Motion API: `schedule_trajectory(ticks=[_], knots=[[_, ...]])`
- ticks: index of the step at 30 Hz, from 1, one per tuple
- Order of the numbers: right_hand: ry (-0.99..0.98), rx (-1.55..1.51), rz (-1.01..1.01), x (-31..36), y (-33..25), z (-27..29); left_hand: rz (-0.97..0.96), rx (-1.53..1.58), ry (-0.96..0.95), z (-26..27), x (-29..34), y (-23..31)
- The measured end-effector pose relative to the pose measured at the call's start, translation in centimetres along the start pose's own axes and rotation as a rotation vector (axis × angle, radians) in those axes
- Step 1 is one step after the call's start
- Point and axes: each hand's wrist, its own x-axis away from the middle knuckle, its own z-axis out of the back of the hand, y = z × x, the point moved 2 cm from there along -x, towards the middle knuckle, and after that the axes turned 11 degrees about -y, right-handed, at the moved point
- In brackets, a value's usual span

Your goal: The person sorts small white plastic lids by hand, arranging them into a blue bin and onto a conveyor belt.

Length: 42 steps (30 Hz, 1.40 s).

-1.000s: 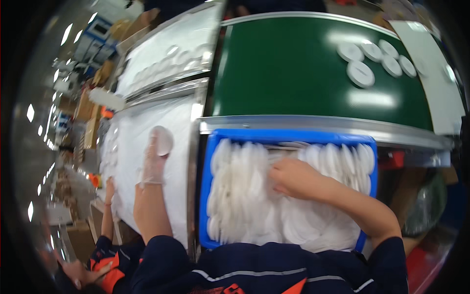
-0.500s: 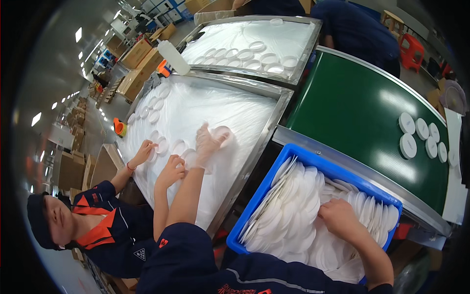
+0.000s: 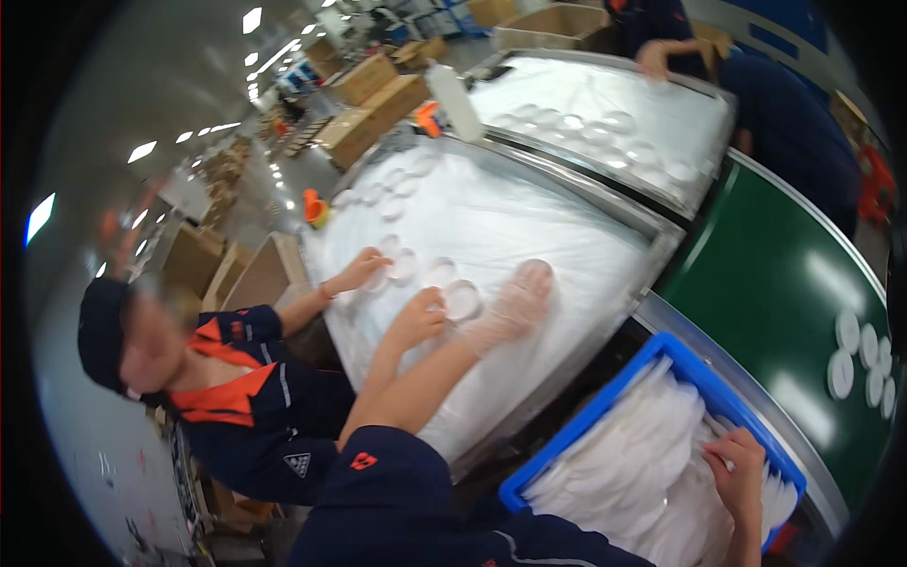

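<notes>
My left hand, in a clear thin glove, reaches over the plastic-covered table and closes around a round white lid near the table's right part. Another round white lid lies just left of it. My bare right hand is over the right side of a blue bin, its thumb and fingers drawn together. Whatever it pinches, if anything, is too blurred to make out. Heaped thin white discs fill the bin below it.
At left a co-worker's two hands handle white lids on the same table. A white squeeze bottle stands at the table's far edge. Beyond is a second table with lids. A green conveyor belt carrying several white lids runs at right.
The view has swung, shifting the scene rightward. My left hand's spread fingers have closed round the lid. My right hand has lifted from among the discs. Across the far table, another person's hand has appeared.
</notes>
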Motion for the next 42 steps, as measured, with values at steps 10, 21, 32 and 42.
schedule_trajectory(ticks=[10,21,32,42], knots=[[-0.033,-0.124,-0.074,-0.2,-0.1,0.0,0.332,-0.081,-0.020,-1.0,-1.5,-0.4],[0.161,-0.273,-0.235,1.5,2.4,0.8,0.364,-0.113,0.064,-3.1,-2.8,-0.8],[0.296,-0.475,-0.241,-1.6,3.5,2.5,0.299,0.512,0.231,2.9,-13.3,7.6],[0.819,-0.739,-0.198,1.0,2.5,5.7,-0.143,0.554,-0.096,5.1,-28.7,37.0]])
